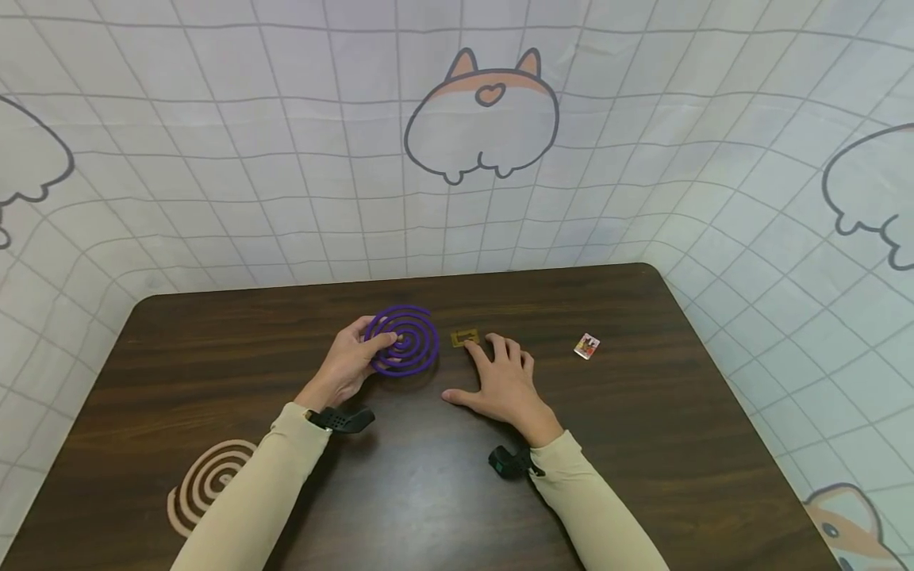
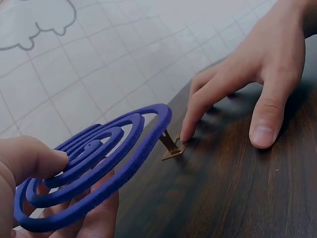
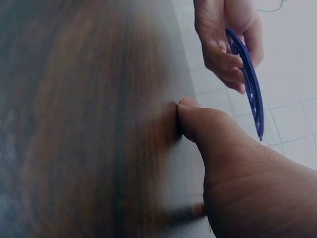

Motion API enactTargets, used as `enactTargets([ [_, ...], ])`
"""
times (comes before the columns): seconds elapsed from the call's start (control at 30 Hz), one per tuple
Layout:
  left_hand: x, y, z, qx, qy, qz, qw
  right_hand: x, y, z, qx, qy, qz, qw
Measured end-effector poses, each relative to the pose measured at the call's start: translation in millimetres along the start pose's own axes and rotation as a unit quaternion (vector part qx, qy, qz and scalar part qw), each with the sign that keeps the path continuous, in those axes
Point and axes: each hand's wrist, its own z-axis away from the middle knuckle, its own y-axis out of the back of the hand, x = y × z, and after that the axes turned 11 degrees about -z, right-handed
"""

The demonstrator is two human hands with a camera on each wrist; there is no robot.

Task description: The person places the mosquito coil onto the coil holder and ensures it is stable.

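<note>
Head view, left to right: we see the tan coil [image 1: 207,480] flat on the table [image 1: 685,484], partly hidden by our left sleeve [image 1: 250,496]. Our left hand [image 1: 347,361] grasps the purple coil [image 1: 404,342] near its middle, thumb above and fingers beneath, off the table, likely so the rings stay steady and the far rim free. Just beside it rests the gold stand [image 1: 465,339]; our right hand [image 1: 503,387], fingers spread and grasping nothing, touches it with a fingertip, perhaps to stop it sliding. Farther right, a card [image 1: 587,346] lies apart.
</note>
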Motion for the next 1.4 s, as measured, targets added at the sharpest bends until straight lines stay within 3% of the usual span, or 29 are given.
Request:
enactTargets([
  [1.4,3.1,-36.0,-13.2,-0.009,0.014,0.012,0.9998,4.1,1.1,5.5,-0.002,0.006,0.009,0.9999],
])
